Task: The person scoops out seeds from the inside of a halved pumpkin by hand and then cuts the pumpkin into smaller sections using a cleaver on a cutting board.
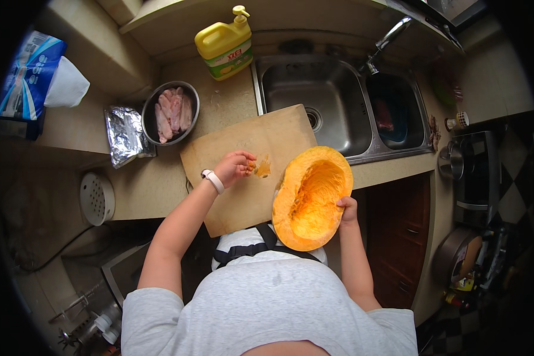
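My right hand (348, 209) grips the right rim of a halved pumpkin (313, 200), thumb over the cut edge. The pumpkin is tilted with its hollow facing up, showing stringy orange flesh, and its left part overlaps a wooden cutting board (231, 200). Above the board, my left hand (235, 169), with a pale-banded watch (212, 181) on the wrist, has curled fingers with bits of orange pumpkin pulp at their tips. Right beside those fingertips, a small smear of pulp and seeds (263, 168) lies on the wood.
Behind the board is a double steel sink (311, 89) under a faucet (382, 44). To the left stand a metal bowl of raw meat pieces (174, 113), a foil packet (127, 133) and a white perforated strainer (97, 199). A yellow detergent jug (226, 46) is at the back.
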The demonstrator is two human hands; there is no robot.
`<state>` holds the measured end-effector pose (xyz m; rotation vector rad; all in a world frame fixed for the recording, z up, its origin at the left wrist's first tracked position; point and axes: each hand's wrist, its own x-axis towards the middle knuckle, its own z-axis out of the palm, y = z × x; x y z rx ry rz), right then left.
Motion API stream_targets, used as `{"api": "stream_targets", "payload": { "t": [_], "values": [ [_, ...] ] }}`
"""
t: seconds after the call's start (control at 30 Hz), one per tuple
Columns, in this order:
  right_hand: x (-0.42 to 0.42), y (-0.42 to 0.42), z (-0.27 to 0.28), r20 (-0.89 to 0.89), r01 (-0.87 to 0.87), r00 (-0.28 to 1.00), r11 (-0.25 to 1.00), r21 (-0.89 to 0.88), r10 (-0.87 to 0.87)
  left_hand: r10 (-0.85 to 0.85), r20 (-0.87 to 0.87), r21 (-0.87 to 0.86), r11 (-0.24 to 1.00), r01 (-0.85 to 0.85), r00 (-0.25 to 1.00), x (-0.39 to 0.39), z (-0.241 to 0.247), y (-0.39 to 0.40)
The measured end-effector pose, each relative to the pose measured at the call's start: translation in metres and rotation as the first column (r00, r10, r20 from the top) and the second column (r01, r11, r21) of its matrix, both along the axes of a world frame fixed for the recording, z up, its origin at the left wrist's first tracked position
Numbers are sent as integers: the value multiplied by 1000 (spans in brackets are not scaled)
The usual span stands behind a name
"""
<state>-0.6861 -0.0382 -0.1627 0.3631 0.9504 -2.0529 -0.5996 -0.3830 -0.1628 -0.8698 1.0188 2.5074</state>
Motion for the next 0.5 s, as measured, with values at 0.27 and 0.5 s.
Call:
{"api": "stream_targets", "payload": {
  "t": [0.27, 0.5],
  "values": [
    [1, 1, -2, 16, 3, 1000, 999, -33, -3, -162, 31, -829, 548, 116, 986, -3, -19, 35],
    [-1, 0, 2, 39, -3, 999, 998, -61, 6, -236, 150, -985, -116, 126, 960, -8, -15, 66]
  ]
}}
